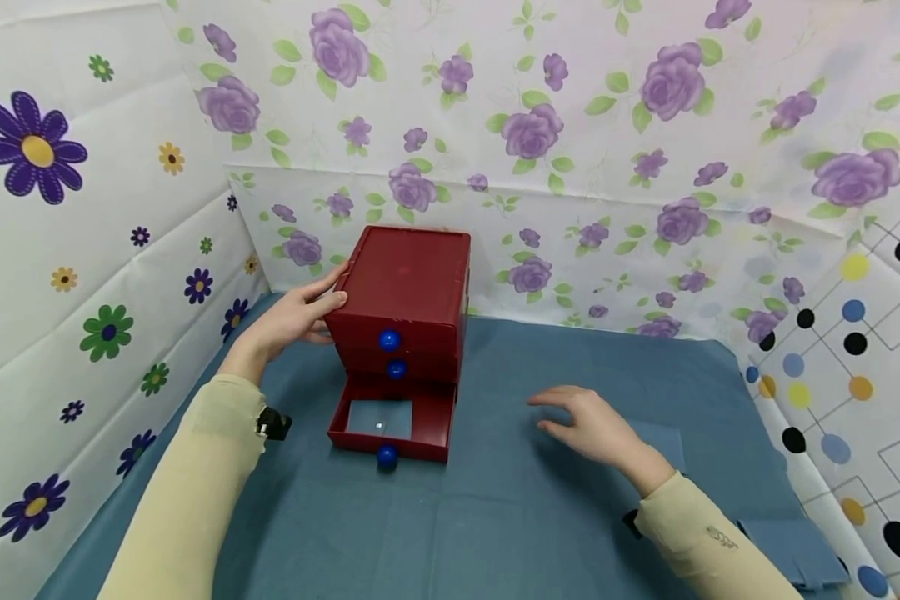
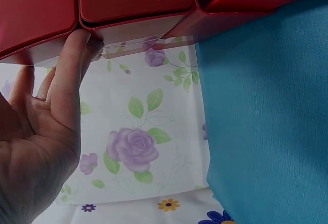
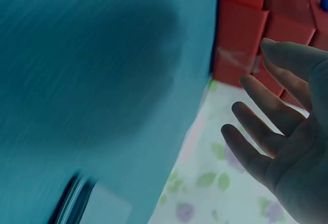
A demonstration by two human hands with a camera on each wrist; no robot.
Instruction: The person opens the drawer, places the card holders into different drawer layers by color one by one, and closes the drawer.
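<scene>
A dark red chest of drawers [image 1: 405, 275] with round blue knobs stands on the blue cloth. Its lowest drawer [image 1: 431, 429] is pulled out, showing a pale blue rectangle [image 1: 397, 417] with a tiny shiny round piece [image 1: 379, 426] on it. My left hand [image 1: 288, 321] rests against the chest's upper left side, thumb over the top edge; in the left wrist view its fingers [image 2: 69, 80] extend up along the red side. To the right of the chest, my right hand [image 1: 588, 423] hovers over the cloth with fingers spread and nothing in them.
Beside the right forearm lies a flat blue square [image 1: 660, 442] on the blue cloth [image 1: 495, 533]. A blue folded piece [image 1: 791, 550] sits at the front right. Flower-printed sheets [image 1: 570, 167] stand behind and at the left; a dotted one [image 1: 855, 383] is at the right.
</scene>
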